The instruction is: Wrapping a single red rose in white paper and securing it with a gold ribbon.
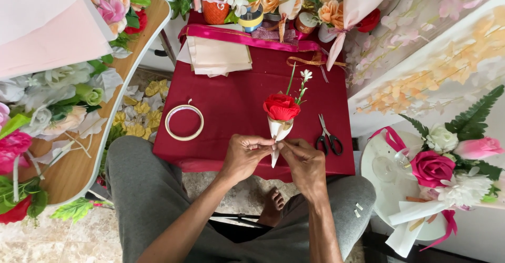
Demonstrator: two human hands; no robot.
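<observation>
Grey trouser knees fill the bottom of the view, with two bare forearms reaching up from them. Both hands meet over the near edge of the tabletop (236, 105), which is draped in dark red cloth. The left hand (244, 155) and the right hand (305, 163) are each pinched shut on the small bouquet (280, 117), fingertips nearly touching at its narrow lower part. It is a red fabric rose with tightly folded petals, set in a cone of white paper that tapers to a point below the fingers; thin green stems with small white blossoms rise behind the rose. Just right of it lie black-handled scissors (327, 135), blades shut, flat on the cloth. To the left lies a roll of tape (184, 122), a pale thin ring. Folded cream paper sheets (218, 55) sit farther back.
</observation>
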